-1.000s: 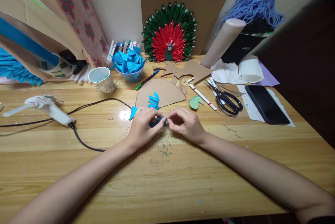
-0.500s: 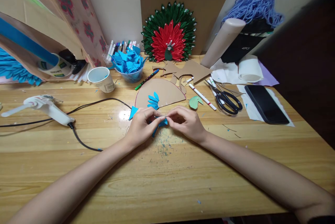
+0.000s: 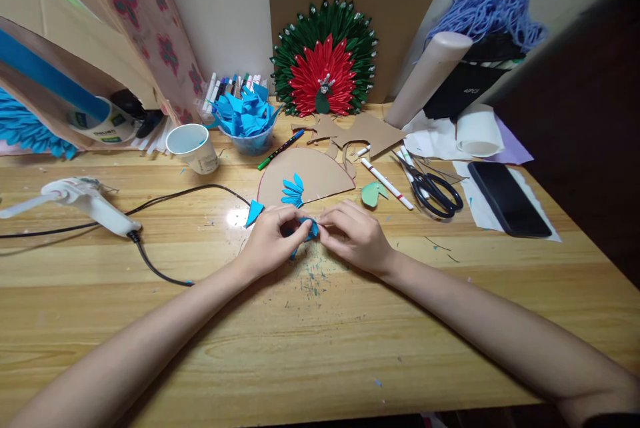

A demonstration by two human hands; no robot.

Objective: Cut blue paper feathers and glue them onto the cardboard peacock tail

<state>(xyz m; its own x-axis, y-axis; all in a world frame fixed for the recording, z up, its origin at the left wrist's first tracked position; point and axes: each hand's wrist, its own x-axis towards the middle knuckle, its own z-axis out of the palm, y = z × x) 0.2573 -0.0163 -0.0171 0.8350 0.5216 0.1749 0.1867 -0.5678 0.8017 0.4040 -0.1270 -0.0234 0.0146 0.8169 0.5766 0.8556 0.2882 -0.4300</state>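
Broadly, the wooden surface (image 3: 320, 348) filled the frame, cluttered along its top edge and bare toward the bottom. At top centre a green-and-red paper rosette (image 3: 324, 58) leaned upright against brown board. Below it lay a cardboard half-disc (image 3: 325, 171), flat edge toward the person, with a small fan of blue petals (image 3: 293, 191) stuck near that edge. At the left edge of the frame a white glue gun (image 3: 85, 200) lay on its side, its black cord looping toward the centre. To the right lay a dark phone (image 3: 507, 198), with black scissors (image 3: 434, 191) just left of it. In the upper left stood a paper cup (image 3: 193, 147) and, beside it, a clear bowl of blue paper scraps (image 3: 245, 120).

Both bare forearms came in from the bottom corners and met at the centre, just below the half-disc. The left hand (image 3: 270, 246) and the right hand (image 3: 357, 236) faced each other, fingertips almost touching. Between them sat the blue paper piece (image 3: 311, 231). Each grip was closed on it, pinched between thumb and fingers, low over the surface.

The piece lay equally near both hands — directly between the two grips. Most of it was hidden by the fingers. What showed slanted from upper right to lower left, a tail poking out under the left hand. A loose blue triangle (image 3: 253, 213) lay just beyond the left knuckles, apart from either grip.
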